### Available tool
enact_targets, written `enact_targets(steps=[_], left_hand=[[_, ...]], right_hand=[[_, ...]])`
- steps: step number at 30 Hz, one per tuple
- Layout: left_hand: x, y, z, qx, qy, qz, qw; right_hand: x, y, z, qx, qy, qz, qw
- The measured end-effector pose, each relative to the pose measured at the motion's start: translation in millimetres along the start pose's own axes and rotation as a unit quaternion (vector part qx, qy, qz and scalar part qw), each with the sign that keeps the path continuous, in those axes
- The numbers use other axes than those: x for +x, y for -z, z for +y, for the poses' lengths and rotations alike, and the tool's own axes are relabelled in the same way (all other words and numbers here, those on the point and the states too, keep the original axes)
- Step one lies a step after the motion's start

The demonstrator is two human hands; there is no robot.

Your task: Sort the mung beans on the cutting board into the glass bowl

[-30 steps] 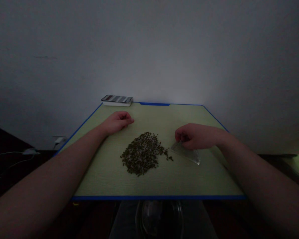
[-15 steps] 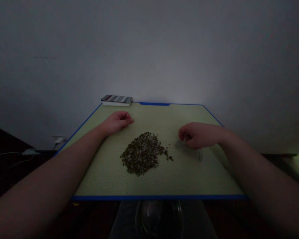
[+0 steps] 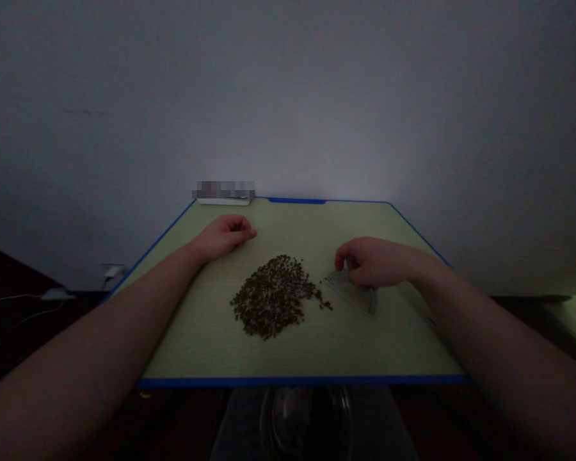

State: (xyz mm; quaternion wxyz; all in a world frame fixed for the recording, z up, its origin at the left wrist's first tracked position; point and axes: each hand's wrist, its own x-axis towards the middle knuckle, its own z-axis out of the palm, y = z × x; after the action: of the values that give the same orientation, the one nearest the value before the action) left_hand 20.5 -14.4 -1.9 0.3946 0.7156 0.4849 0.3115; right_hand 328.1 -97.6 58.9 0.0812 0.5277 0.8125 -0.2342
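Note:
A loose pile of small greenish-brown beans lies in the middle of the pale table, with a short trail of them straggling out on its right side. My right hand grips a clear protractor at its curved side, and the straight edge faces the trail of beans. Beyond the pile on the left, my left hand rests on the table with its fingers curled in. Whether anything sits inside those fingers is hidden.
A flat item on a white box stands at the far left corner. Blue trim edges the table, and a wall rises behind it. Below the front edge a round glass or metal vessel sits between the legs. A charger plug hangs at left.
My right hand has moved left with the protractor, bringing it closer to the trail of beans. My left hand and the pile look the same.

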Motion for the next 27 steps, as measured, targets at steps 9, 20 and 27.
enact_targets(steps=[9, 20, 27], left_hand=[[-1, -0.5, 3, 0.01, -0.007, 0.009, 1.0], [-1, -0.7, 0, -0.006, -0.006, 0.001, 1.0], [-1, -0.4, 0, -0.001, -0.007, -0.004, 1.0]], right_hand=[[0, 8, 18, 0.012, -0.089, -0.031, 0.996], [8, 2, 19, 0.046, -0.072, -0.008, 0.996], [7, 14, 45, 0.043, -0.118, -0.008, 0.992]])
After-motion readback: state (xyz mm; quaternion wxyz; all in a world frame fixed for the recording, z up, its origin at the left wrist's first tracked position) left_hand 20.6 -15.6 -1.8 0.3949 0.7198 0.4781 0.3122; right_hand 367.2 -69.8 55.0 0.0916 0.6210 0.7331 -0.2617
